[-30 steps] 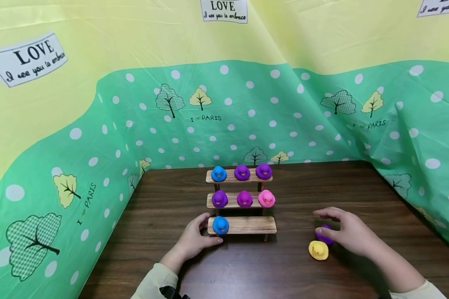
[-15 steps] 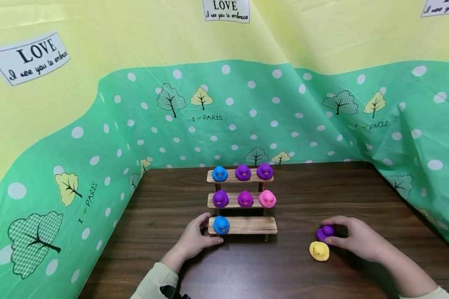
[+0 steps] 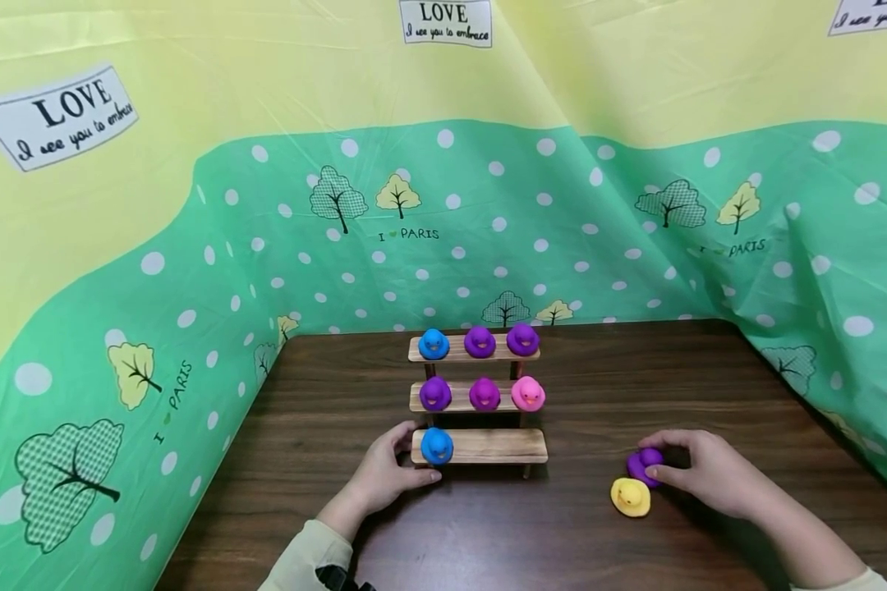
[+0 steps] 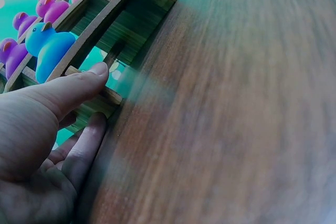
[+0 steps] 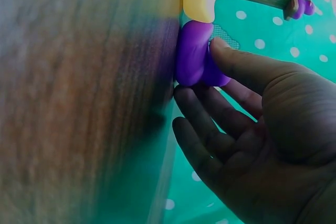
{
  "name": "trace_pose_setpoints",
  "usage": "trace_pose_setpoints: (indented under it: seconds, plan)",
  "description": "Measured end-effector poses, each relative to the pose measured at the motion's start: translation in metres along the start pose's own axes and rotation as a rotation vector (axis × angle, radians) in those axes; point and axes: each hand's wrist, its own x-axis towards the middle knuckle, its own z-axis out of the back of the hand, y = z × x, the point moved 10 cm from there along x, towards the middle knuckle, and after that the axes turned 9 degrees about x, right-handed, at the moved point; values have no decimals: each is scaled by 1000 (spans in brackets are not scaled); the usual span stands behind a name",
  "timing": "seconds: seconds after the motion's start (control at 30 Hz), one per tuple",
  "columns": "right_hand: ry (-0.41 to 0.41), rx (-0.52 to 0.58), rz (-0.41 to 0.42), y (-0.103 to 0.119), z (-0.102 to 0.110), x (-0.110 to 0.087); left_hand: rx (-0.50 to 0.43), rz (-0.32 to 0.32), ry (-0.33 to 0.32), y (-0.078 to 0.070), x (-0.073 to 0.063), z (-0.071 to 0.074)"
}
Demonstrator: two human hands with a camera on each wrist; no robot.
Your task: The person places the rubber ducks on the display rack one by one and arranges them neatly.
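Observation:
My left hand [image 3: 384,472] grips the left end of a three-tier wooden display stand [image 3: 498,446], thumb at the front and fingers curled behind. Beside that hand, a blue rubber duck [image 3: 437,446] sits on the lowest tier, whose right part is bare wood. Off to the right, my right hand [image 3: 710,474] pinches a purple rubber duck [image 5: 191,53] between thumb and fingers, low over the table. Touching or nearly touching it in the right wrist view is a yellow rubber duck [image 3: 631,497], on the near side.
The middle tier bears two purple ducks [image 3: 435,394] and a pink duck [image 3: 528,394]. On the top tier are a blue duck [image 3: 434,344] and two more purple ones. Printed cloth [image 3: 443,246] hangs round the back and sides of the dark wooden table [image 3: 325,377].
My right hand has come down beside the purple duck, and its thumb and fingers have closed on it. The duck has turned slightly. My left hand stays at the stand.

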Motion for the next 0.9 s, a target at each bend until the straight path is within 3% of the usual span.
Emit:
trace_pose_setpoints:
  seconds: [0.3,0.47,0.57,0.8,0.9]
  plan:
    - [-33,-38,-15,-1,4,0,-3,6,0,1,0,0]
    - [-31,21,52,7,3,-3,-27,12,10,2,0,-1]
    - [-43,1,78,10,3,-3,-33,13,12,2,0,-2]
    - [-73,-50,-24,0,6,-2,-27,11,8,2,0,-1]
    - [-78,-32,-24,0,7,-3,-27,16,6,3,0,-1]
